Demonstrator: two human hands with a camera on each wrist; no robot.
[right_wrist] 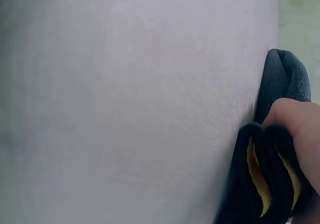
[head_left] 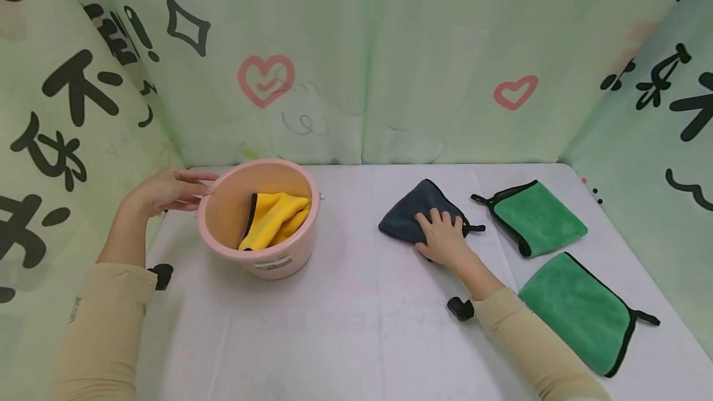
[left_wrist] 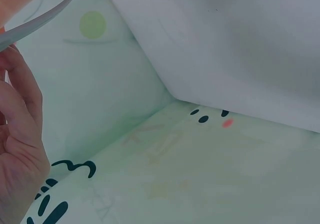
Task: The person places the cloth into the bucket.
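Observation:
A pink bucket (head_left: 301,258) with a folded yellow cloth (head_left: 284,218) inside stands on the left of the table. My left hand (head_left: 175,190) is at the bucket's left side, its fingers extended along the outside of the rim; in the left wrist view the fingertips meet the underside of the rim (left_wrist: 40,19). Right of the middle lies a folded dark navy cloth (head_left: 409,212) with a black loop. My right hand (head_left: 444,237) grips it from above, the thumb pressed in at its folds, where yellow lining shows in the right wrist view.
Two green cloths with black edging lie on the right, one folded farther back (head_left: 540,218), the other (head_left: 585,314) nearer, partly behind my right sleeve. Printed pale green curtains (head_left: 434,48) enclose the white table (head_left: 312,339) at the back and sides.

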